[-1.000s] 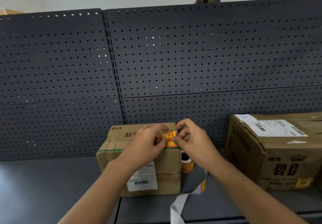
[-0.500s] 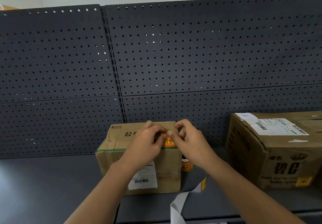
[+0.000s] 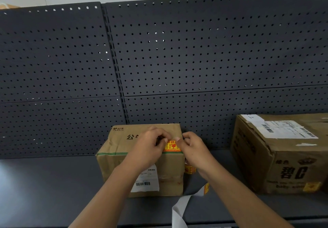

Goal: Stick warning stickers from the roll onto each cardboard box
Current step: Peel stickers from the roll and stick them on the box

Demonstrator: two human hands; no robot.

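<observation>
While both boxes are closed and show nothing of what they hold, the smaller cardboard box [image 3: 124, 167] stands near the middle of the dark shelf [image 3: 44, 183], set back toward the pegboard panel [image 3: 195, 59] along the rear edge. A red and yellow warning sticker [image 3: 171, 147] lies on the box's top, at its front edge and near its right corner, just above a green stripe. The left hand [image 3: 150, 147] has curled fingers and its thumb tip touches the sticker's left side. The right hand [image 3: 193, 149], fingers also curled, touches the sticker's upper right part with its thumb. Whether either hand pinches the sticker or only presses it down cannot be told. A white shipping label [image 3: 147, 179] with a barcode sits on the box's front face, partly behind the left forearm. The sticker roll [image 3: 190, 169] stands on the shelf just beside the box's right side, mostly hidden by the right wrist. Its white backing strip [image 3: 181, 208] trails forward over the shelf's front edge. The larger cardboard box [image 3: 276, 156] stands toward the shelf's right end, well apart from the smaller one, with a label [image 3: 287, 129] on top and a yellow sticker [image 3: 311, 186] low on its front face.
</observation>
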